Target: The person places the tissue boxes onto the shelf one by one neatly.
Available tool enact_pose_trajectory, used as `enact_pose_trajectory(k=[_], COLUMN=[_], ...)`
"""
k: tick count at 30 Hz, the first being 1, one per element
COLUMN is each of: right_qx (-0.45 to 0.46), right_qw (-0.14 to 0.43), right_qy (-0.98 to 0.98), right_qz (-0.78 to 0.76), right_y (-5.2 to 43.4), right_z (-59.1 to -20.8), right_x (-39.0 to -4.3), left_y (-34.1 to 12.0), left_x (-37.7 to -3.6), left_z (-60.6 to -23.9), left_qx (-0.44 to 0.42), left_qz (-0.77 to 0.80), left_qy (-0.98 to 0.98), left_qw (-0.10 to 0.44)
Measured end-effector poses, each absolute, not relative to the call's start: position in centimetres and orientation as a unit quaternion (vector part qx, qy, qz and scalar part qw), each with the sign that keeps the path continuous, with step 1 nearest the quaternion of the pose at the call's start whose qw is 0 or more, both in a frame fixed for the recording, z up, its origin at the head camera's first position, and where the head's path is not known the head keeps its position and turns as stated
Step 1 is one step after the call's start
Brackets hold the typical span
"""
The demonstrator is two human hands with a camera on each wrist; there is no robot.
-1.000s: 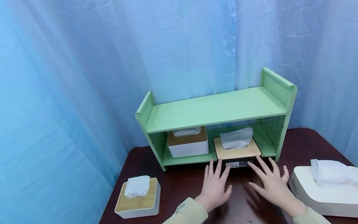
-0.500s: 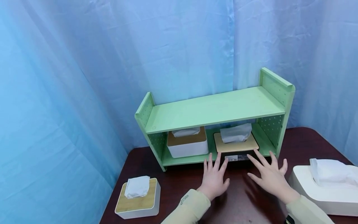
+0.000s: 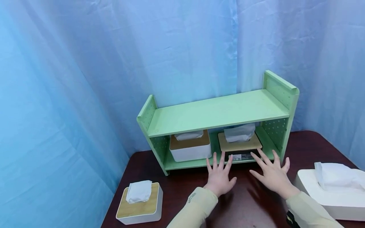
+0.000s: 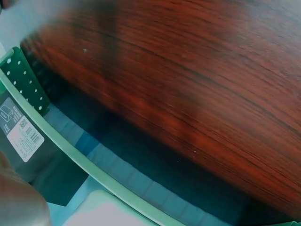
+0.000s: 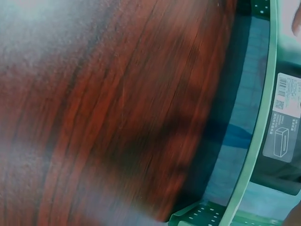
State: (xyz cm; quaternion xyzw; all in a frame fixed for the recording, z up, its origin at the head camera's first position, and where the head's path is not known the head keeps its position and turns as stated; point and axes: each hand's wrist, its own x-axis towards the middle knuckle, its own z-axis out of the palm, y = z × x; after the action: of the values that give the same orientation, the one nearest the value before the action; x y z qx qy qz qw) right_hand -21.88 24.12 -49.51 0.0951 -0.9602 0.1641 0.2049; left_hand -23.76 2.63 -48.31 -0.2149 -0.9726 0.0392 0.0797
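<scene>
Well, both hands (L (image 3: pixel 219 180), R (image 3: pixel 273 175)) spread at dark box (image 3: pixel 240 155); barcode label (image 5: pixel 284 117) legible on wrist cams only.

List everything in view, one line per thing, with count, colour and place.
Shelf: one, green, at the back of the table.
Black tissue box: one, wooden lid, lower shelf, right side, by the fingertips.
White tissue box in shelf: one, wooden lid, lower shelf, left side.
White tissue box on table: one, wooden lid, front left.
Large tissue box: one, all white, far right.
Table: one, dark red-brown wood.
Curtain: blue, behind.
Left hand: open, fingers spread, before the shelf.
Right hand: open, fingers spread, before the shelf.
</scene>
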Motion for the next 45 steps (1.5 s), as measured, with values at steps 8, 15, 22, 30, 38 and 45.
enact_pose_trajectory(k=[8, 15, 22, 30, 38, 45], right_qx=[0.098, 0.086, 0.082, 0.087, 0.090, 0.100], right_qw=[0.197, 0.188, 0.185, 0.196, 0.203, 0.210], right_qy=[-0.962, -0.963, -0.961, -0.959, -0.956, -0.952], right_qz=[0.159, 0.175, 0.186, 0.186, 0.193, 0.198], right_y=[24.1, 24.3, 23.9, 23.5, 23.1, 22.6], right_z=[-49.3, -49.8, -49.6, -49.9, -50.3, -50.9], right_x=[-22.8, -23.0, -22.9, -22.2, -21.2, -20.1], left_y=[2.8, 3.3, 3.1, 2.4, 1.5, -0.5], left_x=[-24.5, -24.9, -24.5, -23.8, -23.1, -22.3], left_z=[-48.3, -48.3, -48.2, -48.5, -48.7, -48.8], left_qx=[-0.212, -0.215, -0.208, -0.217, -0.227, -0.239], left_qz=[0.018, 0.022, 0.028, 0.054, 0.045, 0.029], left_qy=[-0.974, -0.973, -0.975, -0.970, -0.969, -0.967], left_qw=[0.079, 0.080, 0.072, 0.095, 0.088, 0.080])
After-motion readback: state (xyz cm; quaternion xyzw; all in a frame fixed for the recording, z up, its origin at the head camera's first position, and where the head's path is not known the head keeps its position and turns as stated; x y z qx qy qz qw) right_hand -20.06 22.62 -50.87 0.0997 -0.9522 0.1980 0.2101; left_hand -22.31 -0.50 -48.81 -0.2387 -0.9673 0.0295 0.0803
